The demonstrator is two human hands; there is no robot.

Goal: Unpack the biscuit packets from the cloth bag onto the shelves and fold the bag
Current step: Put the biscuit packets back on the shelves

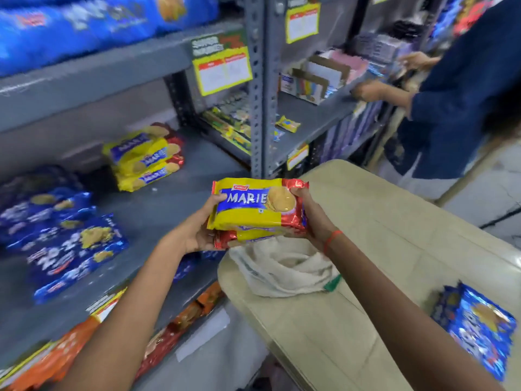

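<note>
I hold a small stack of yellow and red Marie biscuit packets [253,207] between both hands, above the cream cloth bag [282,269]. My left hand [197,235] grips the stack's left end and my right hand [313,218] grips its right end. The bag lies crumpled on the near left corner of a beige table [380,249]. More Marie packets [146,156] are stacked on the grey shelf [174,204] to the left. Blue biscuit packets [64,241] lie on the same shelf, nearer me.
Two blue packets [476,325] lie on the table at the right. Orange and red packets [180,323] fill the lower shelf. A grey perforated upright [259,108] divides the shelving. Another person in a dark blue top [462,103] stands at the right, reaching into the far shelf.
</note>
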